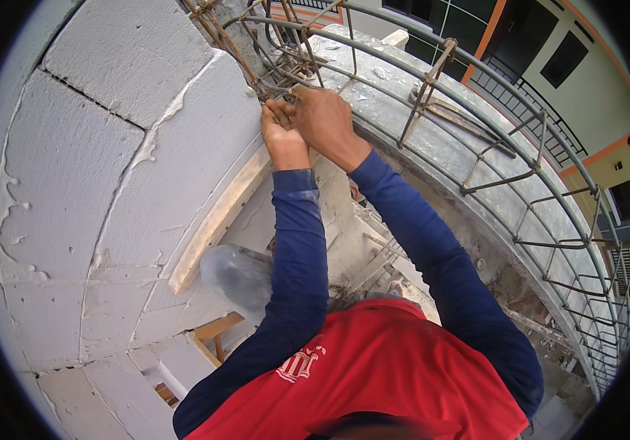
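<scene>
Both my hands meet at the near end of a long rebar cage (509, 139), where it joins rusty upright bars (228, 45) beside the block wall. My left hand (282, 139) is palm up, its fingers curled at the bars' base. Over it, my right hand (323, 123) is closed, with thumb and index finger pinched by the bars. Whatever is between the fingers is too small and hidden to make out. Square stirrups (426, 88) run along the cage, which sits over a grey concrete ledge (395, 77).
On the ledge lies a two-handled metal tool (469, 125), like pincers. The pale block wall (65, 154) rises at left, with a wooden board (219, 220) along it. A cloudy plastic container (235, 282) is below my left arm. A building with railings (527, 99) stands beyond.
</scene>
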Action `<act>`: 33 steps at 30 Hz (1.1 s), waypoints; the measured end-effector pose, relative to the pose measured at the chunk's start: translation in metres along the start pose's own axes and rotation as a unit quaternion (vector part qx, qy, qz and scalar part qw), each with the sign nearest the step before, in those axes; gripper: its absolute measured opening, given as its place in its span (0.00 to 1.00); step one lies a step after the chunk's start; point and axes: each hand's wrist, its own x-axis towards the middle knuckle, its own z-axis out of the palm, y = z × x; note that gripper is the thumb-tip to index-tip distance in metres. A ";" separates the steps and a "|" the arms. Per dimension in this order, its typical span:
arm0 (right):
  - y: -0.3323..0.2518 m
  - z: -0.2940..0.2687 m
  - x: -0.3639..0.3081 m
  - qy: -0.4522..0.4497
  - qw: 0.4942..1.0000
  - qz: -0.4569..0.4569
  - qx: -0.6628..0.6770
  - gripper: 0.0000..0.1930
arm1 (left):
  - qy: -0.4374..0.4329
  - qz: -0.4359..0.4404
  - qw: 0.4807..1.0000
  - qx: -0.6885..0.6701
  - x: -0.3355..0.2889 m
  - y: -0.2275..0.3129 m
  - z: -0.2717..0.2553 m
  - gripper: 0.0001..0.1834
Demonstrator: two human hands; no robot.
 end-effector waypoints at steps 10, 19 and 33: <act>0.006 0.006 0.000 0.001 1.000 -0.005 -0.012 0.14 | -0.067 0.014 0.991 0.113 0.013 0.002 -0.008 0.15; -0.003 -0.004 0.002 -0.057 0.996 0.061 -0.021 0.15 | -0.057 0.063 0.976 0.202 0.037 -0.005 -0.016 0.20; 0.017 0.006 -0.005 -0.065 0.991 0.047 0.111 0.16 | -0.093 0.096 0.961 0.243 0.040 0.004 -0.011 0.13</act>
